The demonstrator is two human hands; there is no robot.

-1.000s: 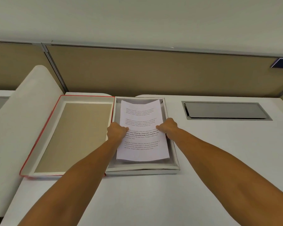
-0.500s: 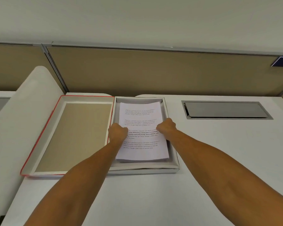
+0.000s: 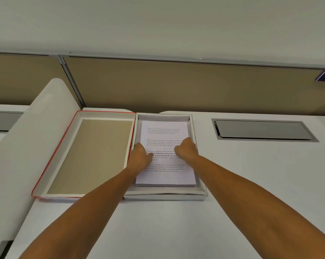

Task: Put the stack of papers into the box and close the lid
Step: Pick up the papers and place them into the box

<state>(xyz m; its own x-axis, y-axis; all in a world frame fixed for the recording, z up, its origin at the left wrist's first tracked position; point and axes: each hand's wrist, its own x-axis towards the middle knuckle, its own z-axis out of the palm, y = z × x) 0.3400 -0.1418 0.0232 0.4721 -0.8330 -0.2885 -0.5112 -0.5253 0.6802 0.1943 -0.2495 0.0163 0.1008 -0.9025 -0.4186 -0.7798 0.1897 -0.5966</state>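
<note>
A stack of white printed papers (image 3: 165, 131) lies flat inside the shallow white box (image 3: 165, 193) on the desk. The box's lid (image 3: 105, 115), red-edged with a tan inner panel, lies open flat to the left, joined along the box's left side. My left hand (image 3: 141, 157) covers the stack's left edge with curled fingers. At the right edge my right hand (image 3: 186, 149) is curled the same way. Both hands are inside the box, and the fingertips are hidden.
A grey recessed cable flap (image 3: 260, 130) sits in the white desk (image 3: 176, 225) to the right of the box. A curved white divider (image 3: 27, 139) rises left of the lid. A tan partition panel (image 3: 176, 85) closes off the back.
The stack has gone from tilted to lying flat and squared in the box. Both hands have drifted slightly inward over the sheets.
</note>
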